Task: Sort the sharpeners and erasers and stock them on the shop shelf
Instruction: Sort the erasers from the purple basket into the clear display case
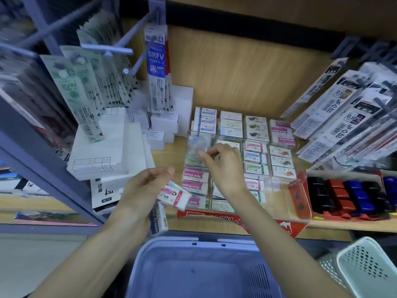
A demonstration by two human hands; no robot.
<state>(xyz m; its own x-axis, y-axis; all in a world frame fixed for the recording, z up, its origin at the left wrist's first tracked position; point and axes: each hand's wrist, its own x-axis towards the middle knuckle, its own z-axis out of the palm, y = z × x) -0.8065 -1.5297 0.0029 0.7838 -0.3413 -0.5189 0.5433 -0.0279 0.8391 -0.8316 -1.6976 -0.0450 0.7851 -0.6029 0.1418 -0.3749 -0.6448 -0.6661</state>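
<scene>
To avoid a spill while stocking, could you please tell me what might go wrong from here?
1. The left hand grips several erasers at once; the Hard Eraser hanging lowest may slip into the blue basket.
2. The right hand reaches across the clear organiser, so its wrist could knock the front-row erasers askew.

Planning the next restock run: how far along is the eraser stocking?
Mostly done: the clear tray holds rows of shelved erasers, and the blue basket looks empty. In hand: the left hand grips a few loose erasers; the right hand reaches into the tray's left column. Left: shelving those few.
</scene>
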